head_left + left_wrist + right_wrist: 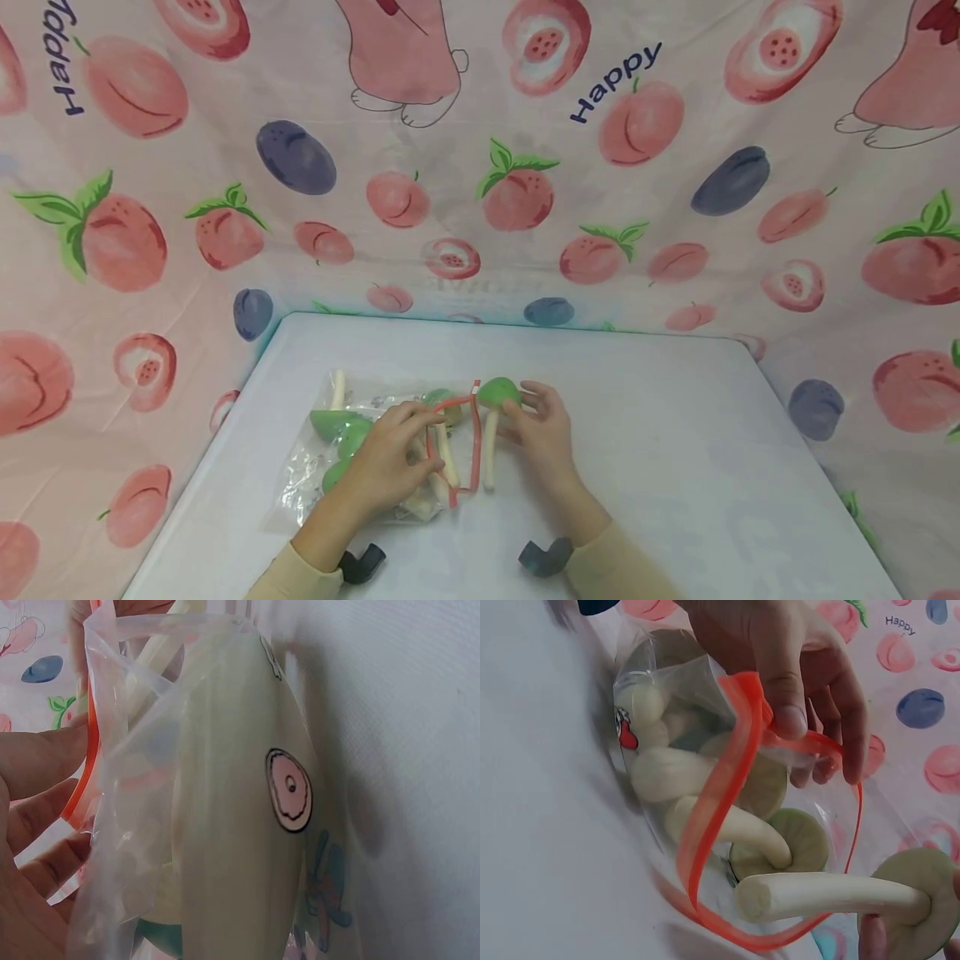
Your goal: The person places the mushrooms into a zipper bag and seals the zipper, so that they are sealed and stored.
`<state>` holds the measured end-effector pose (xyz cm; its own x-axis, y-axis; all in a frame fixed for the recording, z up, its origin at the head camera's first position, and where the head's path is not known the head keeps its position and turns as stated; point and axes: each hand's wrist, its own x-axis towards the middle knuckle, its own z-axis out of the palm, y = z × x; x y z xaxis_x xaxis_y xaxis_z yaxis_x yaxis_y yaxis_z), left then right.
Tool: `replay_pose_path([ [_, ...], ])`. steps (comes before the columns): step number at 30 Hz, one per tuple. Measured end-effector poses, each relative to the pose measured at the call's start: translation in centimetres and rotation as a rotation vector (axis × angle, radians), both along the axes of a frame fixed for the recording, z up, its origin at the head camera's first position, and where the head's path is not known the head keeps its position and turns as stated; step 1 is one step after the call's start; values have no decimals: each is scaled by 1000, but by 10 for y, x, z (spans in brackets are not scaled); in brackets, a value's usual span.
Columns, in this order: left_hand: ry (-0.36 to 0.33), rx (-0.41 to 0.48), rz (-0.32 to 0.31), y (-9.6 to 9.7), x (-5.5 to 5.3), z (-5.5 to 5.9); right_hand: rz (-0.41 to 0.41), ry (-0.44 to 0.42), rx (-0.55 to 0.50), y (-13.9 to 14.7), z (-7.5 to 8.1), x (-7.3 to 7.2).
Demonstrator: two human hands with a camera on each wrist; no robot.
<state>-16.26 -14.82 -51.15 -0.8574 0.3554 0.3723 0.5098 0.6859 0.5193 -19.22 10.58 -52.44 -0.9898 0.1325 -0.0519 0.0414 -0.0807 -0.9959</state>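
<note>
A clear plastic zip bag (296, 483) with a red zip edge (720, 817) lies on its side, its mouth spread apart. Inside are several mushrooms with green caps (330, 425) and pale stems; they look like models. My left hand (390, 454) holds the bag at its mouth, thumb and fingers at the red edge. Just right of the opening, my right hand (547, 429) grips another green-capped mushroom (498, 392) by its cap. Its stem (817, 895) points toward the bag in the right wrist view. Printed pictures on the bag (292, 791) show in the left wrist view.
The bag rests on a white table (675, 433). A pink cloth with printed fruit (517, 200) hangs behind the table and along its sides. Black curved pieces (546, 557) sit at both wrists.
</note>
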Motion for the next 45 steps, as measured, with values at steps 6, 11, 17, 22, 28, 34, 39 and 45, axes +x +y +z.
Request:
replay_pose_path([
  [6,-2,2,1,0,1,0,-11,16,-120,-10,-2,2],
  [11,7,3,-4,-1,0,0,-47,-8,-167,-21,-6,7],
  [17,10,5,-8,-1,0,-1,-101,-22,-205,-29,-13,10],
  [22,10,12,-8,-1,-1,-1,-95,-29,-216,-34,-16,14],
  [28,5,9,-6,0,-1,0,-93,-46,-201,-35,-21,16],
  [34,12,10,-4,0,-1,0,-44,-96,-206,-35,-23,21],
  [39,26,19,-8,1,-1,-1,-15,-105,-205,-34,-24,23],
  [45,18,18,-9,1,0,0,6,-108,-211,-33,-28,22],
])
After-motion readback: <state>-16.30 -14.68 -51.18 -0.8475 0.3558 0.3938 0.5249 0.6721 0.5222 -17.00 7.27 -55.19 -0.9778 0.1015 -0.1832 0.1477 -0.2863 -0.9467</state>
